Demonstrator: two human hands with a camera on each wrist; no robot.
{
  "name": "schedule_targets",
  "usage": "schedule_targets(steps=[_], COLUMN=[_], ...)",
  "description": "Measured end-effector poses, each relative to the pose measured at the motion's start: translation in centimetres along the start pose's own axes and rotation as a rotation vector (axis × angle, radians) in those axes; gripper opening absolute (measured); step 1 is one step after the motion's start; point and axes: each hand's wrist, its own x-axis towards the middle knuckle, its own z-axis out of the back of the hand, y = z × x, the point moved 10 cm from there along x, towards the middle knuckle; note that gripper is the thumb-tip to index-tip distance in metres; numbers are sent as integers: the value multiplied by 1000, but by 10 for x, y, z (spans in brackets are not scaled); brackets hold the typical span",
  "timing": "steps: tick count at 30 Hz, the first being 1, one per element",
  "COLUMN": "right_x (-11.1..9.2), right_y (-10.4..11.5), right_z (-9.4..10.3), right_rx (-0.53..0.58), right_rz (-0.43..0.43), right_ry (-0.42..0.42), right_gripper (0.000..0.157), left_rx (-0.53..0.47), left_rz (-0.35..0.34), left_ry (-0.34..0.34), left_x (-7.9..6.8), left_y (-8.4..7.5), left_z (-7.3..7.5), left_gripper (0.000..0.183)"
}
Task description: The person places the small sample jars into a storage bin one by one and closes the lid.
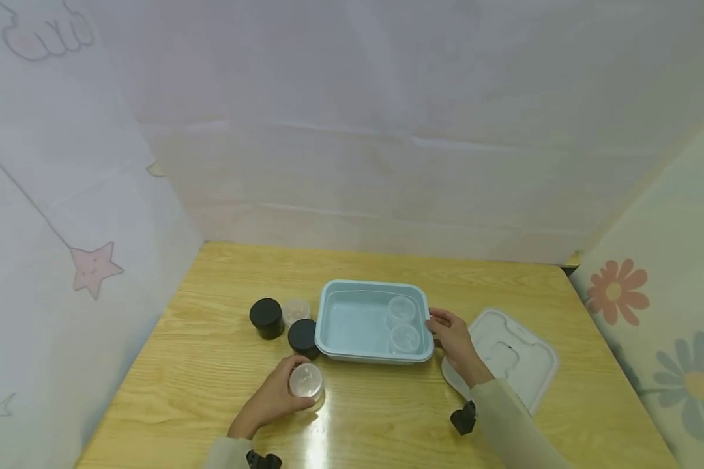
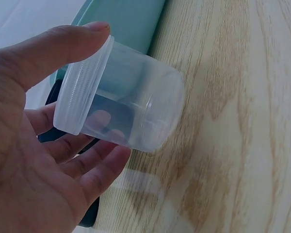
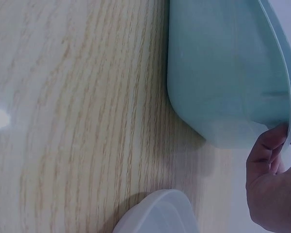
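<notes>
My left hand [image 1: 270,398] grips a small clear plastic jar [image 1: 306,380] in front of the box's left corner. In the left wrist view the thumb presses on the ribbed translucent lid [image 2: 80,92], while the curled fingers support the jar [image 2: 153,104] from the other side; it looks empty. A light-blue rectangular box [image 1: 352,319] sits mid-table. Two clear jars [image 1: 405,339] stand inside it along its right side. At the box's right end, my right hand [image 1: 454,342] pinches the rim, as the right wrist view shows with the fingers [image 3: 274,138] at the edge.
Left of the box stand two black-lidded jars [image 1: 266,315] and another clear jar [image 1: 296,309], the nearer black one close against the box. A white lid [image 1: 536,365] lies on the wooden table [image 1: 211,352] at right, partly under my right forearm. Fabric walls enclose the table.
</notes>
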Motion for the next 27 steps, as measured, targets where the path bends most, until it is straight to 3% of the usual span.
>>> schedule_targets(steps=[9, 18, 27], right_x=[-2, 0, 1], right_y=[0, -2, -3], right_z=[1, 0, 0], right_rx=[33, 40, 35], right_rz=[-19, -7, -8], right_ry=[2, 2, -4], right_gripper=[41, 41, 41], left_rx=[-36, 37, 75], left_rz=[1, 2, -52], left_ry=[13, -37, -68], left_x=[0, -3, -1], left_y=[-5, -18, -43], left_z=[3, 20, 34], left_gripper=[66, 66, 65])
